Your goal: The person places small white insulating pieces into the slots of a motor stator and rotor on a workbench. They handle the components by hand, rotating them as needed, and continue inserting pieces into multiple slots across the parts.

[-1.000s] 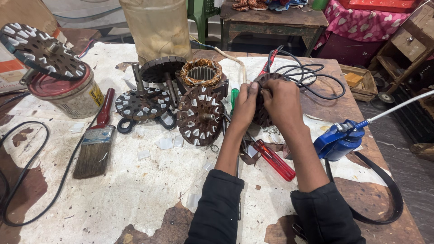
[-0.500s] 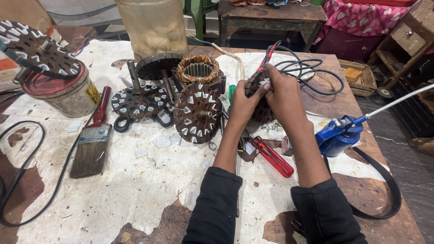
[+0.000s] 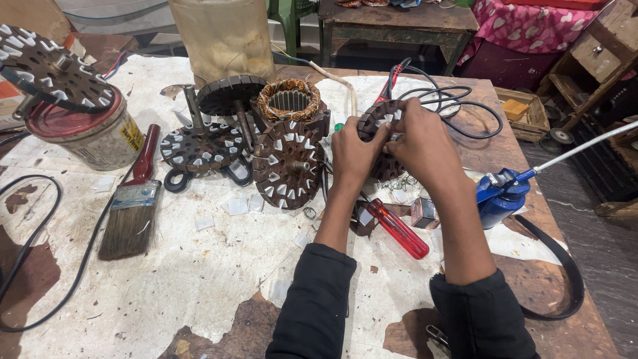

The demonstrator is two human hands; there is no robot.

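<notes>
Both my hands grip a round dark motor stator core (image 3: 373,125) with white slot liners, held upright above the table. My left hand (image 3: 353,156) holds its left lower side. My right hand (image 3: 424,147) wraps over its right side and hides much of it. A similar stator core (image 3: 287,163) leans on edge just left of my left hand, and another (image 3: 199,147) lies flat further left. A red-handled screwdriver (image 3: 399,229) lies under my forearms.
A copper-wound stator (image 3: 290,101) and a dark round cover (image 3: 226,94) sit behind. A paint brush (image 3: 130,207), a tin (image 3: 88,136) topped by another core (image 3: 46,70), black cables (image 3: 458,110), a blue spray tool (image 3: 500,196), a black belt (image 3: 565,279) and a plastic container (image 3: 222,36) surround them.
My hands and the stator core stay in about the same spot; the fingers have shifted a little on the core's rim. The view has moved slightly.
</notes>
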